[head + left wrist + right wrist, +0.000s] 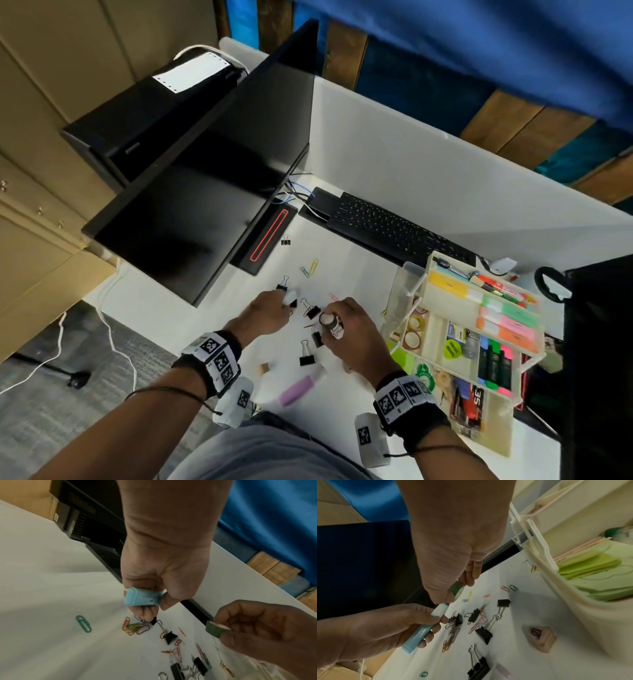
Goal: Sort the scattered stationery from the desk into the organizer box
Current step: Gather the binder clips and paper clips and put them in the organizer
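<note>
Clutching a blue highlighter point(143, 598), the left hand point(270, 313) pinches a binder clip point(458, 619) left of the organizer box point(430, 270) while the right hand point(354, 329) grips a tape roll point(216, 628), both apparently bound there next

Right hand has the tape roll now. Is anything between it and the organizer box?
Nothing visible blocks it. The right hand holds the green tape roll above scattered binder clips and paper clips lying flat on the desk. The organizer box stands open to its right, with only low desk clutter between.
</note>
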`<state>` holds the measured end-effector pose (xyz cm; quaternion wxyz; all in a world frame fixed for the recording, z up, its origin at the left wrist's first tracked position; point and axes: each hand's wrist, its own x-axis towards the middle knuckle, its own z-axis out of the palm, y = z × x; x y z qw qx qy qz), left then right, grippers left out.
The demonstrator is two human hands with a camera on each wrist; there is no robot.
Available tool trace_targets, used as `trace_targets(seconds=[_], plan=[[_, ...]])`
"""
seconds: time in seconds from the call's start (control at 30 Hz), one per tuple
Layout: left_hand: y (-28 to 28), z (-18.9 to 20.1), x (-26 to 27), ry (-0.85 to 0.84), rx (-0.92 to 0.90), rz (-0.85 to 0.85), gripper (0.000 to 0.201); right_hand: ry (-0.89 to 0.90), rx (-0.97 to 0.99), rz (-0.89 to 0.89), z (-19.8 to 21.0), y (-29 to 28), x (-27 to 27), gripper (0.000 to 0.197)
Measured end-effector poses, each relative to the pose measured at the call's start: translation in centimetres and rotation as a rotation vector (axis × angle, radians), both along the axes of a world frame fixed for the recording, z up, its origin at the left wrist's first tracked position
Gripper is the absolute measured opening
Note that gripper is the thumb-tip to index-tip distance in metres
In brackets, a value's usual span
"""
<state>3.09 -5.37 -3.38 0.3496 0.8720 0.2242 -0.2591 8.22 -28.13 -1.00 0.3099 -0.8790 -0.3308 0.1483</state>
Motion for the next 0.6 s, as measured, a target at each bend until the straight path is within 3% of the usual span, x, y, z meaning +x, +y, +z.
trace_targets(seconds=[0.2, 0.47, 0.6], plan=[[-1.7, 1.8, 0.7, -0.11, -0.06, -0.058, 0.017, -0.063, 0.123, -0.051, 2.3, -3.5, 0.1, 0.005], [-4.4, 2.9, 2.1, -0.26, -0.189, -0.047, 0.006, -0.169, 0.02, -0.315, 3.4, -14.8, 0.2, 0.018], [-6.3, 4.2, 3.1, -0.385, -0.231, -0.087, 0.01, -0.196, -0.04, -0.329, 3.2, -16.9, 0.8, 0.022]])
